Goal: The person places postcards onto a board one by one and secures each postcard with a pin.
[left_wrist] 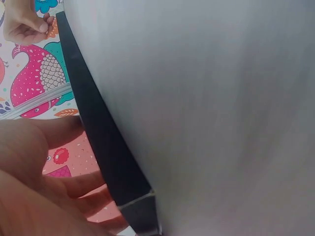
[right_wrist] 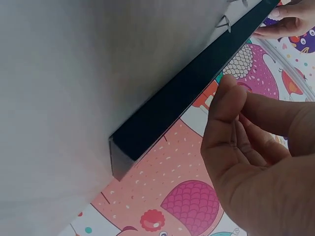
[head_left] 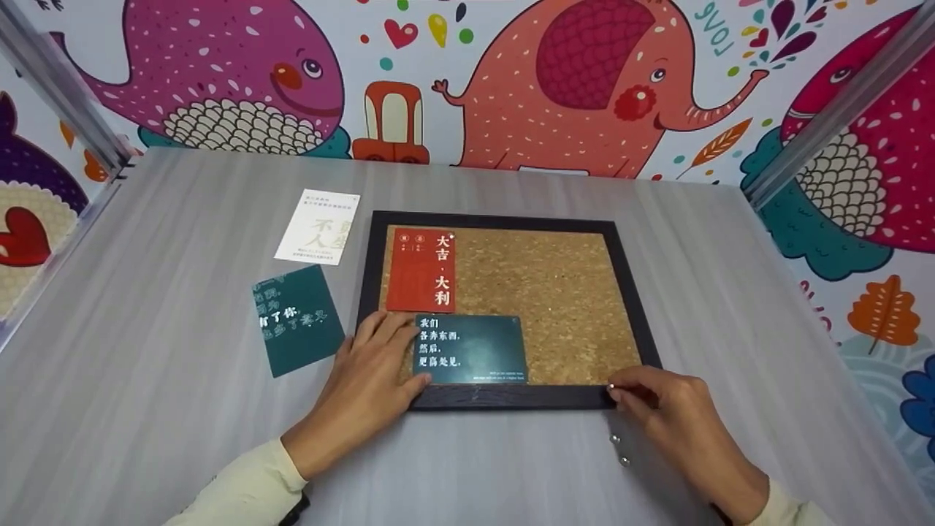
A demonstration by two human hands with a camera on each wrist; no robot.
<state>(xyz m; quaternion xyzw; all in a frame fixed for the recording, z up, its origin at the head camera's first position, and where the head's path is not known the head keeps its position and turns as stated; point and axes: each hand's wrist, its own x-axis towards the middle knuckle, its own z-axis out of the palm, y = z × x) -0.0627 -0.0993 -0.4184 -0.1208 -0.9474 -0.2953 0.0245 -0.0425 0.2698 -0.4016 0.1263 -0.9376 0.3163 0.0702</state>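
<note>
A black-framed cork board [head_left: 577, 307] lies on the table. A red card [head_left: 421, 270] sits at its upper left, with a small round pin head [head_left: 451, 236] at the card's top right corner. Below it a dark green card [head_left: 475, 351] lies sideways along the bottom edge. My left hand [head_left: 365, 372] rests over the frame's lower left, fingers extended, fingertips and thumb at the green card's left edge. At the lower right corner of the frame, my right hand [head_left: 668, 409] pinches a small pushpin [head_left: 611, 386] between thumb and forefinger.
Two more pushpins [head_left: 624, 461] lie on the table near the right hand. Left of the board are a white card [head_left: 318, 226] and another dark green card [head_left: 298, 321]. A wall with cartoon animals [head_left: 570, 88] stands behind the grey table [head_left: 182, 307].
</note>
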